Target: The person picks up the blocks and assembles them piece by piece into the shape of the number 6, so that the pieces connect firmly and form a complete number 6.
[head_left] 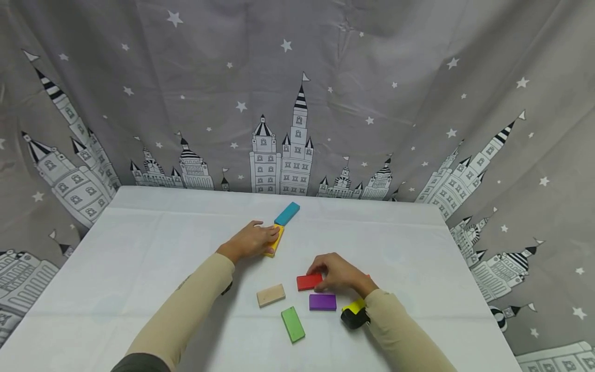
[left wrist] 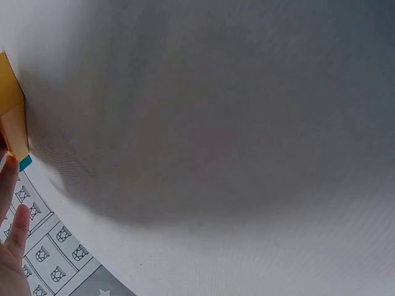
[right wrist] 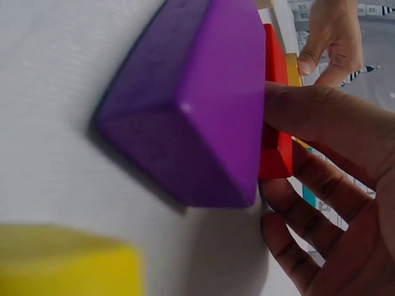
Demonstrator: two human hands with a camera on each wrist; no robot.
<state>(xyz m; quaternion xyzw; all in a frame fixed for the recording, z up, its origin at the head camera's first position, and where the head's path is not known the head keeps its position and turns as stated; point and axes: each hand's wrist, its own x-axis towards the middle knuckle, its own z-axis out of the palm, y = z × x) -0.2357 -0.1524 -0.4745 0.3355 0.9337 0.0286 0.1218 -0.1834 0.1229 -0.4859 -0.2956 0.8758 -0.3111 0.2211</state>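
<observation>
My left hand (head_left: 251, 241) grips an orange-yellow block (head_left: 278, 242), thumb near its close end and fingers across its top. A blue block (head_left: 287, 213) lies end to end with it, on the far side. Nearer me, my right hand (head_left: 338, 272) pinches a red block (head_left: 309, 282) between thumb and fingers; the right wrist view shows the thumb against the red block (right wrist: 276, 154). Just in front of it lies a purple block (head_left: 323, 302), large in the right wrist view. The left wrist view catches only fingertips and part of the orange-yellow block (left wrist: 12, 92).
A plain wooden block (head_left: 271, 295) and a green block (head_left: 293, 324) lie left of the purple one. Beside my right wrist is a yellow block (head_left: 357, 305), partly covered by the black wrist camera (head_left: 354, 319). A grey castle-print curtain (head_left: 353, 103) hangs behind the white table (head_left: 139, 232).
</observation>
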